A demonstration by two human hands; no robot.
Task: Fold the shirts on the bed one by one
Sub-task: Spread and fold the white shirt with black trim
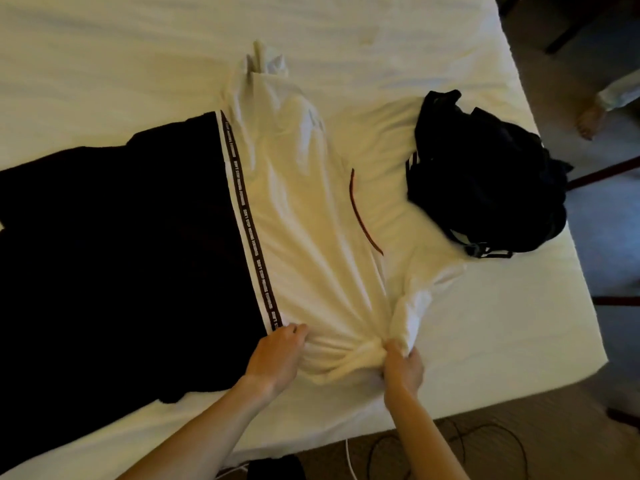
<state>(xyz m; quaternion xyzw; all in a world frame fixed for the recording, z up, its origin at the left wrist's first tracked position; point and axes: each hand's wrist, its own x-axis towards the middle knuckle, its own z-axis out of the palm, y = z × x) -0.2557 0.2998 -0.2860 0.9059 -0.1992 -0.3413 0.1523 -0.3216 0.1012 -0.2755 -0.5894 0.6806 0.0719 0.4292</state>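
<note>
A shirt, white point(298, 209) at the chest and black point(121, 244) below a dark lettered stripe, lies spread across the white bed point(104, 57), its collar toward the right. My right hand point(403, 365) grips a bunch of the near white sleeve and shoulder cloth at the bed's front. Close to the stripe's end, my left hand point(277, 355) pinches the shirt's near edge. A crumpled black shirt point(485, 178) with white stripes is heaped at the bed's right side, apart from both hands.
The bed's right edge point(554, 188) and front edge point(381, 424) drop to carpet. Cables point(450, 445) and a dark item point(277, 467) lie on the floor in front. Another person's bare foot point(590, 121) stands at the upper right beside furniture legs.
</note>
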